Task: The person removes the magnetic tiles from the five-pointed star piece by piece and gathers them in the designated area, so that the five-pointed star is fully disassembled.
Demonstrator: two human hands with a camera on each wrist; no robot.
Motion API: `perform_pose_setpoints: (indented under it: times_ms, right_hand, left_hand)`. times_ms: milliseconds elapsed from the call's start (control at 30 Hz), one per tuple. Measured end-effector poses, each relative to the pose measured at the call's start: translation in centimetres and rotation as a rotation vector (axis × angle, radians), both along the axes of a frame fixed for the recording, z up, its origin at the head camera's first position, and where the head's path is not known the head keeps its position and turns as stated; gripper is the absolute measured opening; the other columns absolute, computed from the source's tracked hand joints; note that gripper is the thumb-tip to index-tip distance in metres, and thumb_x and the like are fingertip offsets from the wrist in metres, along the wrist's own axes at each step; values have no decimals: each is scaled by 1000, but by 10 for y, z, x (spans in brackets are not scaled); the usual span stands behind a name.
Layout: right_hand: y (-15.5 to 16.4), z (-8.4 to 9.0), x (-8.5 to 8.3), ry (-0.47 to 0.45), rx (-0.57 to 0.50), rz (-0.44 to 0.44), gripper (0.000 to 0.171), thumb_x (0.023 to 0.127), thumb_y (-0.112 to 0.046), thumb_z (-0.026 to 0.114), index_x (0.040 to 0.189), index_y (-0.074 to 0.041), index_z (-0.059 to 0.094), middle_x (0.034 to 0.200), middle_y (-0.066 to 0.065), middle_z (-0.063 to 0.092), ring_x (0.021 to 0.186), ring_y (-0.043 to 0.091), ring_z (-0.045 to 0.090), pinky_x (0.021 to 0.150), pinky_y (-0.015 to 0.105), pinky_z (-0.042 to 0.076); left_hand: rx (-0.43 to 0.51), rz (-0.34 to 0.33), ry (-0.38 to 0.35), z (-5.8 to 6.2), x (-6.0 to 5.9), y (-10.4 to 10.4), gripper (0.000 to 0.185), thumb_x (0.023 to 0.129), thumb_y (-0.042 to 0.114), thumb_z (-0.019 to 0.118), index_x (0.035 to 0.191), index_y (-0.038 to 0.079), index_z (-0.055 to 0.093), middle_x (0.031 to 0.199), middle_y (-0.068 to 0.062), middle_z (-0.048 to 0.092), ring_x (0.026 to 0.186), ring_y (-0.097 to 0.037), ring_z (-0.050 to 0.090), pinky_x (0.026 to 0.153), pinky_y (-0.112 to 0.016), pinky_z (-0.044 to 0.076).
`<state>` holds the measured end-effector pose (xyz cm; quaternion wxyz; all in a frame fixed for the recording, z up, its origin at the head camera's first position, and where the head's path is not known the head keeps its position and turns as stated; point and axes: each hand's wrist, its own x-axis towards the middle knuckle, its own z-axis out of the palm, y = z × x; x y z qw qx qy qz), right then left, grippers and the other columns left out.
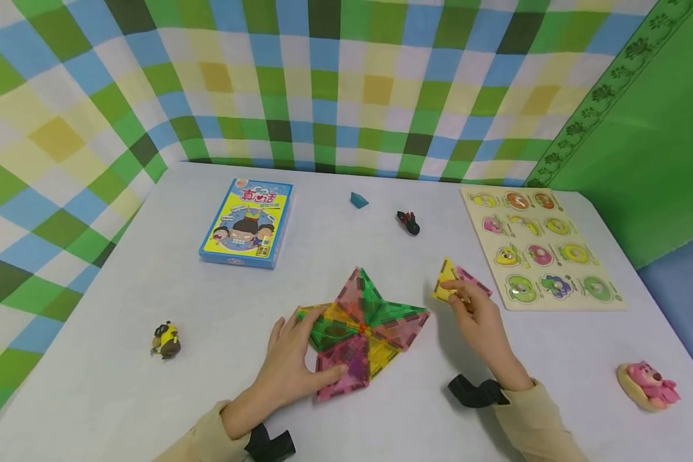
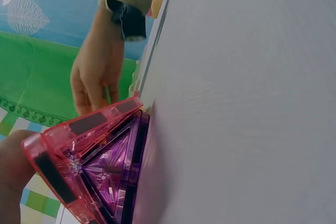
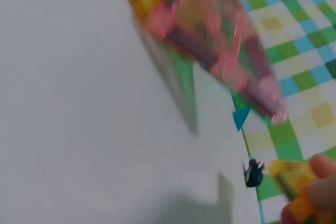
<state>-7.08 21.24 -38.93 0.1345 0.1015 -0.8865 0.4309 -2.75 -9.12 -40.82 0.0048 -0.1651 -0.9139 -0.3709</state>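
Observation:
A star of see-through magnetic tiles (image 1: 389, 321) lies on the white table, with pink, green, yellow and purple triangles meeting at its middle. My left hand (image 1: 289, 369) holds its left side, fingers over the green and orange point and thumb on the pink and purple point. In the left wrist view that pink and purple point (image 2: 110, 177) stands up from the table. To the right of the star, my right hand (image 1: 479, 321) pinches a yellow triangular magnetic tile (image 1: 446, 277). A pink triangular tile (image 1: 470, 280) shows right beside the yellow one, partly hidden by the fingers.
A blue and yellow card box (image 1: 245, 224) lies back left. A teal piece (image 1: 359, 200) and a small dark object (image 1: 408, 222) lie at the back. A wooden fruit puzzle board (image 1: 539, 250) is at right. Small figures, one yellow-black (image 1: 166, 340) and one pink (image 1: 649, 384), flank the hands.

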Motion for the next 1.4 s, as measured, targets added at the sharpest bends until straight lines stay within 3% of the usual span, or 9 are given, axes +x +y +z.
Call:
perform_pose_setpoints:
  times_ms: [167, 267, 400, 467, 567, 733, 933, 1133, 1400]
  right_hand:
    - [6, -16, -12, -34, 177, 70, 30, 80, 13, 58, 108, 2, 59, 101, 17, 60, 79, 23, 48, 65, 29, 38]
    - [5, -20, -15, -17, 216, 101, 36, 79, 14, 58, 113, 1, 58, 117, 22, 54, 99, 35, 47, 84, 44, 37]
    - [0, -17, -13, -11, 214, 88, 41, 80, 14, 55, 120, 1, 55, 134, 27, 36, 123, 46, 26, 96, 61, 16]
    - [-6, -13, -8, 14, 187, 81, 41, 81, 13, 55, 120, 1, 55, 133, 25, 39, 122, 44, 29, 94, 59, 22]
    - [-21, -7, 3, 117, 133, 121, 41, 78, 10, 61, 118, 0, 57, 122, 21, 48, 104, 31, 45, 84, 43, 36]
    - [-48, -2, 24, 235, 159, 226, 34, 81, -7, 66, 115, -3, 60, 105, 13, 49, 83, 21, 40, 71, 34, 31]
    - [-65, 1, 38, 258, 217, 339, 43, 92, -36, 49, 123, -6, 55, 109, 13, 46, 90, 23, 39, 74, 35, 31]
    - [-76, -3, 46, 243, 393, 435, 65, 73, -17, 76, 131, -7, 47, 115, 16, 41, 95, 21, 39, 76, 33, 39]
    - [-77, -8, 45, 311, 348, 392, 63, 59, -11, 82, 117, -7, 55, 109, 14, 44, 91, 21, 41, 72, 34, 40]
  left_hand:
    - [-11, -14, -25, -2, 1, 1, 88, 67, 59, 66, 136, 17, 33, 130, -4, 48, 122, -36, 35, 100, -57, 6]
    - [-24, -6, -19, -1, 0, 0, 88, 67, 60, 66, 136, 17, 33, 130, -4, 48, 124, -36, 34, 100, -57, 6]
    - [-26, -5, -19, 1, -1, 0, 87, 68, 60, 66, 136, 16, 34, 130, -4, 48, 123, -38, 34, 100, -58, 5]
    - [-27, -9, -21, 1, -2, 0, 87, 68, 60, 65, 136, 16, 34, 129, -4, 48, 122, -37, 35, 100, -58, 6]
    - [-28, -8, -19, 2, -2, -1, 87, 68, 61, 65, 136, 16, 34, 129, -4, 48, 122, -37, 35, 100, -58, 6]
    - [-26, -8, -13, 3, -2, -2, 88, 67, 61, 65, 137, 17, 34, 131, -3, 47, 123, -36, 35, 100, -57, 6]
    - [-31, -11, -6, 3, -2, -2, 88, 68, 61, 65, 137, 17, 34, 131, -4, 47, 123, -37, 35, 100, -57, 7]
    - [-27, -14, 21, 3, -4, -2, 88, 68, 58, 66, 137, 14, 34, 130, -6, 48, 122, -37, 35, 100, -58, 8]
    - [-34, -9, 4, 3, -1, -1, 88, 68, 58, 67, 137, 16, 33, 132, -8, 46, 126, -42, 28, 100, -58, 7]
